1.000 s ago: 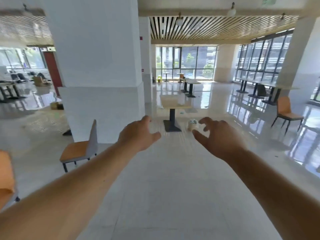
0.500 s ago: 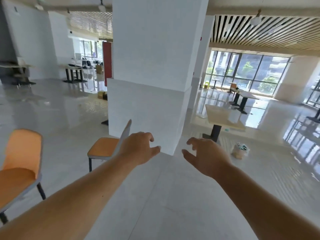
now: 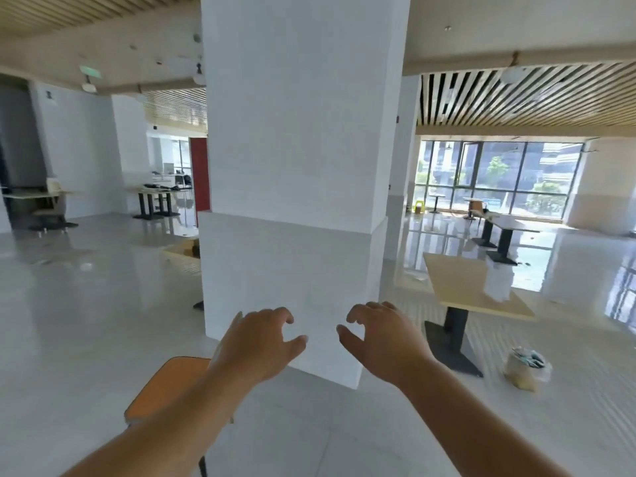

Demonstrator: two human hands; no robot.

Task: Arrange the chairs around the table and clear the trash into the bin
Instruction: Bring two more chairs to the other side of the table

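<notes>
Behind left hand, chair (half hidden)

You face a wide white square pillar standing on a glossy pale floor. Right of it, your view takes in a slatted wood ceiling and a full-height window wall giving bright daylight, with glare on the floor. To your left stand white walls, a red panel and dark-legged background tables.
</notes>
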